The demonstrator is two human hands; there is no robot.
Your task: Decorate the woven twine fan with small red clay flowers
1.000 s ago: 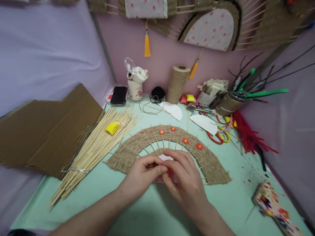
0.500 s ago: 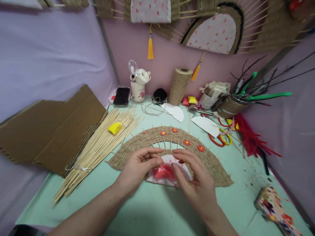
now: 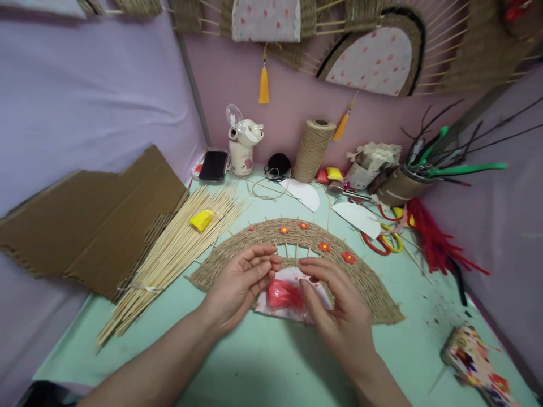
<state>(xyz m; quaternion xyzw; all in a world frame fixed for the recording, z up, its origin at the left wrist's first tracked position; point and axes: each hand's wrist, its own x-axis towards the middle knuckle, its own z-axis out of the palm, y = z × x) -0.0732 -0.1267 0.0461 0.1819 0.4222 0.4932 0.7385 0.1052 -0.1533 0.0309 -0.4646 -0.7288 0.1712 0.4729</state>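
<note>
My left hand (image 3: 241,285) is closed in a pinch, thumb pressed against the curled fingers; whatever it may hold is too small to make out. Opposite it, my right hand (image 3: 339,299) has thumb and forefinger apart, with nothing seen between them. Below and between both hands, a clear packet of red clay (image 3: 285,295) lies on the white spotted fabric (image 3: 265,308) of a woven twine fan (image 3: 373,282). Several red flowers with yellow centres, such as this flower (image 3: 324,247), sit on the woven band. A small red dot (image 3: 251,229) is at its upper left.
Left of the fan lie a bundle of thin sticks (image 3: 169,254), a yellow clay packet (image 3: 202,220) and cardboard (image 3: 106,226). Behind stand a twine spool (image 3: 314,151) and white bottle (image 3: 241,150). Scissors (image 3: 377,244) and red pipe cleaners (image 3: 432,237) lie right.
My left fingers have curled in more and drawn slightly away from the red packet, which now shows more fully. My right hand has hardly moved. The view has shifted slightly.
</note>
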